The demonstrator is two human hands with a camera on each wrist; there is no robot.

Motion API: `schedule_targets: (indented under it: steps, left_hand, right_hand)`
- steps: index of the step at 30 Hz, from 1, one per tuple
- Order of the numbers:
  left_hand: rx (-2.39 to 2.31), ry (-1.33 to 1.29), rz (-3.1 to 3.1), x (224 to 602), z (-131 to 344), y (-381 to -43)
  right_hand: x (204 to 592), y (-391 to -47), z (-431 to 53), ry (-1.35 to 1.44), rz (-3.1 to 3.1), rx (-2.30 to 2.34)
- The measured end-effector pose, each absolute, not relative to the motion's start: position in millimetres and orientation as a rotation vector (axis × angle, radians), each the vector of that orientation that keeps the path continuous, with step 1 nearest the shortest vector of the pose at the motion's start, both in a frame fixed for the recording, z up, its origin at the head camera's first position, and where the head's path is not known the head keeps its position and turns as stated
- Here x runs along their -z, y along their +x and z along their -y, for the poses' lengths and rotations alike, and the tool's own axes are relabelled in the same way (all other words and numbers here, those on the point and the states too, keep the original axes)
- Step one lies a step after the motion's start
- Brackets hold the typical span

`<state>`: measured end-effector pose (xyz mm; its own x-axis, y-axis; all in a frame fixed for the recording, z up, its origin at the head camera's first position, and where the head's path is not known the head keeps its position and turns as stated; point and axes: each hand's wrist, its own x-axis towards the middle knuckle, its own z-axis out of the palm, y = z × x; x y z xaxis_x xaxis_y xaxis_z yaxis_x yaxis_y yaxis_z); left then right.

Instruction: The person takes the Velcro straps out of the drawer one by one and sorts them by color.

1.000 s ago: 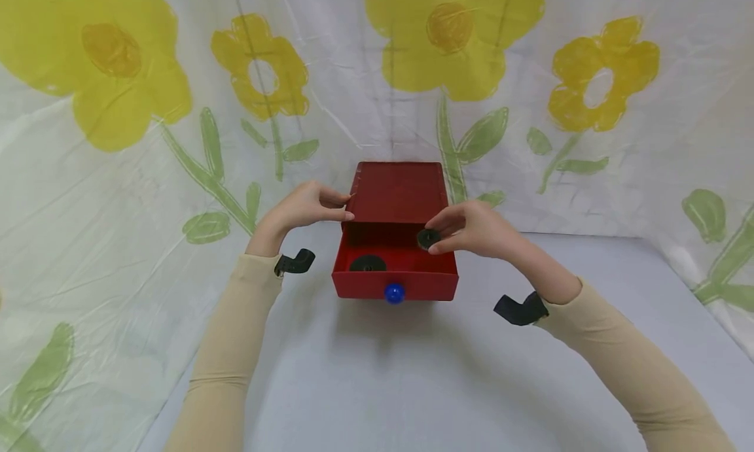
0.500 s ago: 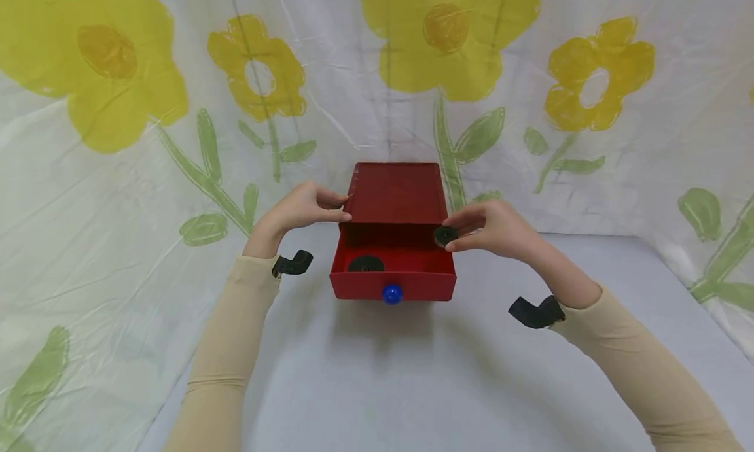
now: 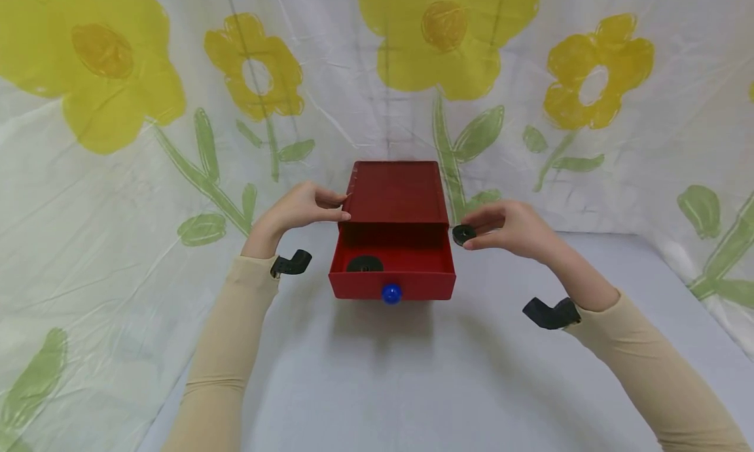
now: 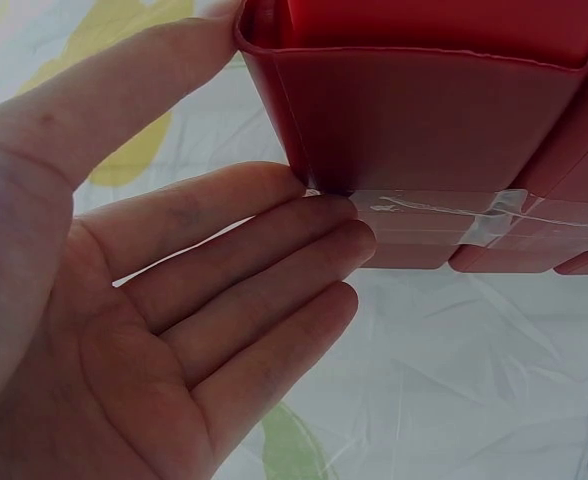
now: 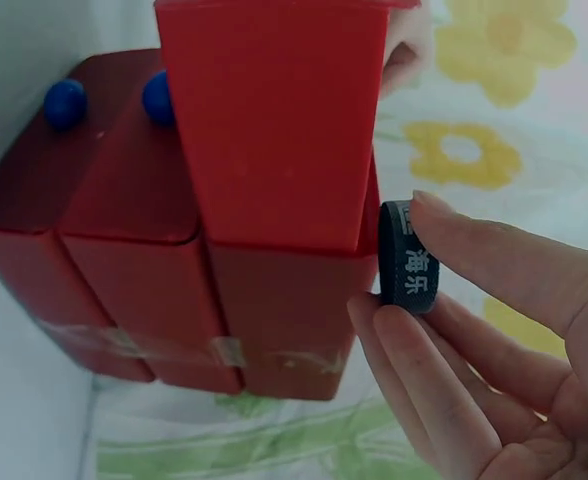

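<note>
A small black disc (image 3: 464, 235) with white lettering round its rim is pinched between the thumb and fingers of my right hand (image 3: 515, 229). It is held just right of the red drawer cabinet (image 3: 396, 193), outside the pulled-out top drawer (image 3: 359, 286). In the right wrist view, the lettered rim of the disc (image 5: 410, 258) faces the camera. Another dark round disc (image 3: 365, 263) lies in the left front of the drawer, partly hidden by the front wall. My left hand (image 3: 294, 210) touches the cabinet's left side with fairly straight fingers, the thumb at its upper front edge.
Lower red drawers (image 5: 134, 190) with blue knobs (image 5: 66, 104) are joined by clear tape (image 4: 444, 215). The cabinet stands on a pale table (image 3: 377, 386) near a flower-printed curtain (image 3: 330, 59). The top drawer juts forward with its own blue knob (image 3: 391, 294).
My right hand has carried the small disc rightward, from over the drawer to beside the cabinet. The left hand keeps its place on the cabinet, and the other disc stays in the drawer.
</note>
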<state>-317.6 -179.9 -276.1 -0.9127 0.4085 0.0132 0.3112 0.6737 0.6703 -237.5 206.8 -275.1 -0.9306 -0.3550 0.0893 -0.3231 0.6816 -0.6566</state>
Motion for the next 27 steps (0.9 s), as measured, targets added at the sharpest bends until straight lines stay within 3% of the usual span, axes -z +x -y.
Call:
schedule_targets:
  steps: [27]
  left_hand:
    - [-1.043, 0.611, -2.763, 275.7, 180.3, -317.2]
  right_hand:
    - [320.2, -253.9, -243.8, -0.400, -2.841, 1.006]
